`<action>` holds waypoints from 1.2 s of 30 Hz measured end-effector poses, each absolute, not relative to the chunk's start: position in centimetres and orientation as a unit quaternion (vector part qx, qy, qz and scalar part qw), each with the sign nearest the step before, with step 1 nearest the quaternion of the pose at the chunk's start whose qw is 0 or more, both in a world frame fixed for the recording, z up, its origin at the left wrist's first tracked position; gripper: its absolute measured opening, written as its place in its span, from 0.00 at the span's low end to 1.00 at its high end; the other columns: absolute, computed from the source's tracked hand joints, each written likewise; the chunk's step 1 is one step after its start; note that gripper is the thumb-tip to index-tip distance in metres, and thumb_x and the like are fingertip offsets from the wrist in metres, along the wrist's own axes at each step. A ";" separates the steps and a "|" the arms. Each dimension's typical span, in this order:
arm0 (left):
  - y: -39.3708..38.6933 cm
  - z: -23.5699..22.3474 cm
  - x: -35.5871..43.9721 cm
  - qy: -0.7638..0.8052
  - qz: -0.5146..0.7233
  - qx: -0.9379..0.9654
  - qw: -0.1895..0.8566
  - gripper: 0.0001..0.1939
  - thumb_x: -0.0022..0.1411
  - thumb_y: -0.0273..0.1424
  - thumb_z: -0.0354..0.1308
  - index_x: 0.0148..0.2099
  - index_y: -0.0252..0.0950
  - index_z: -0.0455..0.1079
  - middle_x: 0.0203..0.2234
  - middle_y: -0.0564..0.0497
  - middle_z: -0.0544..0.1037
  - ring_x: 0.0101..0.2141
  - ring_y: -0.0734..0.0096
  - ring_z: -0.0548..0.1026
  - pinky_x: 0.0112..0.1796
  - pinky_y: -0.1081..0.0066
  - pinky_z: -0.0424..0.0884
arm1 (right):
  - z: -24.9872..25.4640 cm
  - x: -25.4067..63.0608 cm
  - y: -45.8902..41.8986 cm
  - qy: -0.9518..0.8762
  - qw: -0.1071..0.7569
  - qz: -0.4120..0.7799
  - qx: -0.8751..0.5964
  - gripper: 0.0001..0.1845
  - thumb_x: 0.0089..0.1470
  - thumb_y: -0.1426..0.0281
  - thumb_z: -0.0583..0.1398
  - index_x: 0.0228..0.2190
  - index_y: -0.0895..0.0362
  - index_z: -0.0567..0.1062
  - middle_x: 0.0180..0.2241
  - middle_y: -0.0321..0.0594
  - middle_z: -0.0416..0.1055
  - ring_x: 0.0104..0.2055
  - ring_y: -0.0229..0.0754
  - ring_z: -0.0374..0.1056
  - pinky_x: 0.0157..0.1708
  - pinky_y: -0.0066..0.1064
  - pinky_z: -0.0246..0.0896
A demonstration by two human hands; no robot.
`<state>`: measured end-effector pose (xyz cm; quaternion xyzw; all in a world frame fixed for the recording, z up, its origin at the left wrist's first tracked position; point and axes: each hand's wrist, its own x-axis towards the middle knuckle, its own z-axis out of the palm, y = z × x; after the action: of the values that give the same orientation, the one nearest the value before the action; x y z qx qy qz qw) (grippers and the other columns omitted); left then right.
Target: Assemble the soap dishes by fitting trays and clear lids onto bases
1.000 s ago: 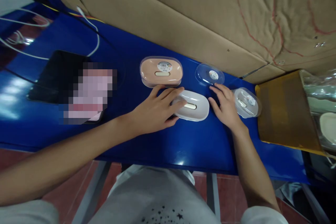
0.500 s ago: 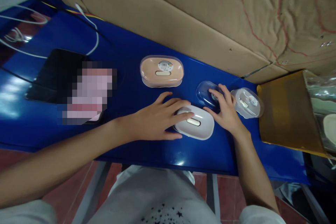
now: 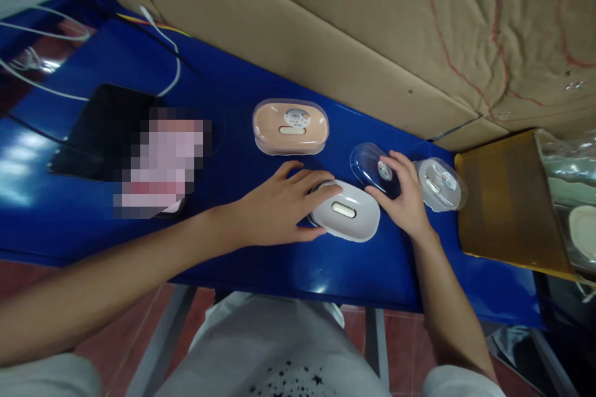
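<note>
A white soap dish (image 3: 354, 223) with an oval slot in the middle rests on the blue table, its clear cover off. My left hand (image 3: 284, 208) grips its left end, fingers on the far side and rim, thumb on the near side. Just beyond it on the right lies a clear plastic lid (image 3: 370, 169) with a round label. My right hand (image 3: 407, 195) holds that lid's right end between thumb and fingers. Farther back sits a peach soap dish (image 3: 274, 127) under its clear lid. Another white soap dish (image 3: 433, 192), covered and labelled, stands right of my right hand.
An open cardboard box (image 3: 507, 198) with plastic-wrapped pieces stands at the right. On the left lie a black tablet-like device (image 3: 93, 136) and a phone with a blurred screen (image 3: 162, 164), with white cables (image 3: 174, 74) behind. A brown cardboard wall (image 3: 326, 43) borders the table (image 3: 279, 273).
My right hand's fingers have closed around the clear lid's right end, and its label shows more plainly. The white dish has tilted or shifted slightly away under my left hand.
</note>
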<state>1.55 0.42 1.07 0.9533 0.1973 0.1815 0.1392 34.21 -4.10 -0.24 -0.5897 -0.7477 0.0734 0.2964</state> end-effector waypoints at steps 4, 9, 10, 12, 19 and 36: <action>0.4 1.2 1.7 0.216 0.192 0.949 0.125 0.32 0.70 0.40 0.69 0.68 0.34 0.66 0.64 0.36 0.75 0.62 0.43 0.76 0.64 0.46 0.66 | 0.4 33.8 -4.4 -0.747 0.310 0.079 -0.583 0.34 0.63 0.53 0.70 0.66 0.47 0.72 0.68 0.52 0.69 0.72 0.61 0.65 0.71 0.63 0.62; 0.7 1.0 1.7 0.252 0.203 0.940 0.108 0.35 0.68 0.42 0.71 0.69 0.32 0.65 0.63 0.35 0.77 0.58 0.40 0.79 0.62 0.46 0.69 | 1.3 32.4 -5.3 -0.778 0.295 0.085 -0.548 0.36 0.63 0.53 0.71 0.67 0.45 0.70 0.69 0.51 0.68 0.72 0.62 0.65 0.71 0.62 0.62; 0.8 0.9 1.7 0.260 0.204 0.937 0.110 0.36 0.68 0.42 0.71 0.70 0.31 0.64 0.63 0.35 0.77 0.58 0.40 0.79 0.62 0.46 0.69 | 1.3 32.0 -5.5 -0.783 0.288 0.090 -0.544 0.36 0.63 0.53 0.70 0.67 0.44 0.70 0.69 0.51 0.67 0.72 0.62 0.65 0.70 0.62 0.63; 0.9 0.8 1.7 0.270 0.207 0.933 0.121 0.38 0.69 0.41 0.71 0.72 0.31 0.61 0.64 0.34 0.76 0.59 0.41 0.79 0.62 0.46 0.70 | 1.1 31.5 -5.8 -0.791 0.275 0.099 -0.538 0.36 0.64 0.52 0.70 0.68 0.44 0.69 0.69 0.51 0.67 0.72 0.63 0.66 0.69 0.62 0.64; 1.0 0.4 1.8 0.261 0.237 0.925 0.140 0.41 0.71 0.43 0.70 0.75 0.32 0.58 0.64 0.33 0.76 0.62 0.44 0.77 0.61 0.51 0.72 | 0.7 30.3 -6.3 -0.824 0.253 0.123 -0.492 0.40 0.64 0.53 0.70 0.71 0.43 0.65 0.70 0.51 0.66 0.72 0.63 0.64 0.68 0.62 0.65; 1.5 -0.4 1.2 0.225 0.231 0.928 0.187 0.38 0.75 0.43 0.65 0.78 0.37 0.56 0.70 0.34 0.71 0.68 0.45 0.72 0.66 0.48 0.70 | 1.4 29.9 -6.9 -0.864 0.210 0.050 -0.455 0.46 0.64 0.56 0.71 0.75 0.44 0.60 0.70 0.51 0.68 0.75 0.64 0.61 0.70 0.64 0.63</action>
<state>1.24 1.49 -0.38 0.9279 0.2252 0.2309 0.1871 29.86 -6.87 1.37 -0.4545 -0.8642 0.0499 0.2101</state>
